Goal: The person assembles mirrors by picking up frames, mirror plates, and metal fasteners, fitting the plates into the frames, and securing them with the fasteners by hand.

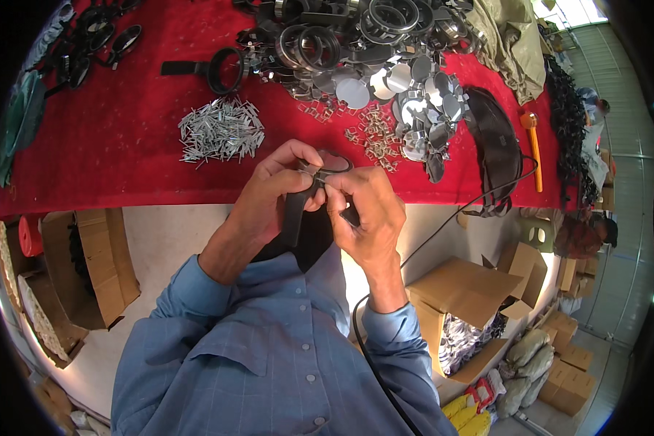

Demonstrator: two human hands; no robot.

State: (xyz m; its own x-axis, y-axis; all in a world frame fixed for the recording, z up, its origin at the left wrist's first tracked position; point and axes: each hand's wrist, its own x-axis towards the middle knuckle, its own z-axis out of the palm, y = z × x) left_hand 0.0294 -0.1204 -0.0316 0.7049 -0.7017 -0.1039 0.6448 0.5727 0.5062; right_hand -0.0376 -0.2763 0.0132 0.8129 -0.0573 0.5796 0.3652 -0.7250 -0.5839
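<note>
Near the front edge of the red-covered table, my two hands meet around a small round mirror-like piece with a black rim (336,161) and a flat black handle or strap (292,218). My left hand (269,190) pinches it at the joint between rim and strap, thumb and index finger closed. From the other side my right hand (370,211) closes thumb and fingertips at the same joint. Any small part between the fingertips is too hidden to make out. Just beyond lie a pile of thin silver pins (221,131) and a scatter of small metal clips (378,138).
Round discs (352,93) and black rings (309,47) heap at the back. A strapped black ring (225,70) lies left of them, with finished-looking round pieces (126,42) far left. Right are a black pouch (494,145), a cable and an orange-handled hammer (534,152). Cardboard boxes (461,291) stand below.
</note>
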